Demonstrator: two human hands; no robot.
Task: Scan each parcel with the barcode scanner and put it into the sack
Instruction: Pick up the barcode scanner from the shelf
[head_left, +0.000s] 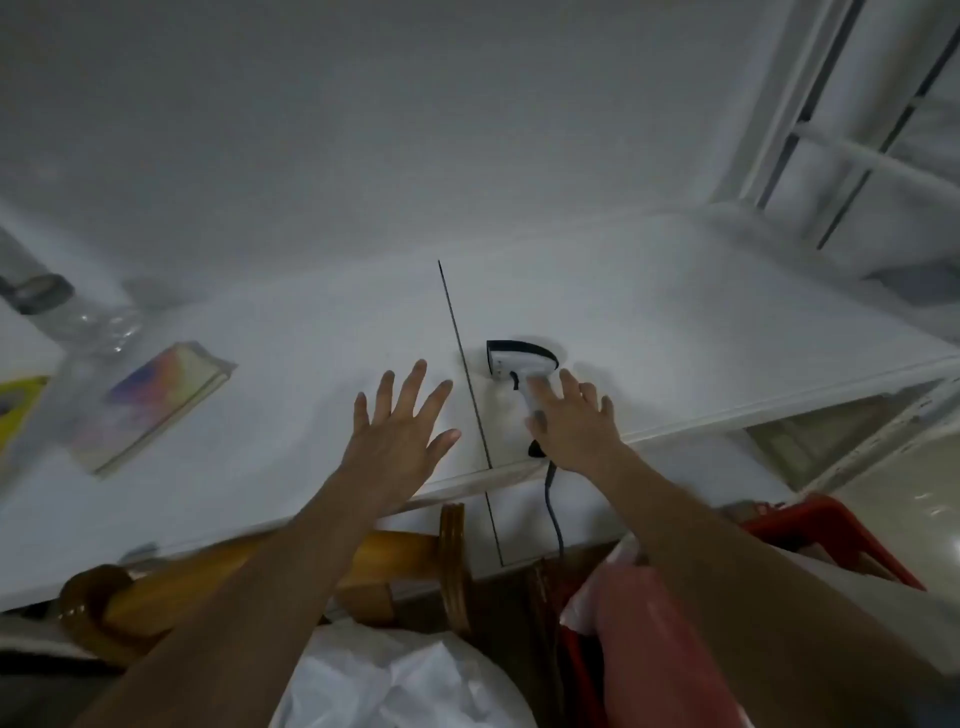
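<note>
A white barcode scanner (514, 361) with a black head lies on the white table (291, 338), its grey cable hanging over the front edge. My right hand (571, 421) is spread with straight fingers over the scanner's handle, covering most of it. My left hand (400, 421) hovers flat and open above the table, left of the scanner, holding nothing. A flat parcel (150, 405) with a rainbow-coloured cover in clear wrap lies at the left. A yellow parcel (15, 405) shows at the far left edge. A white sack (395, 680) sits below the table's front edge.
A pink plastic bag (660, 654) and a red stool (831, 535) stand at the lower right. A wooden chair (249, 577) sits under the table's front. Crumpled clear plastic (104, 322) lies at the back left. A white window frame (852, 150) is at the upper right.
</note>
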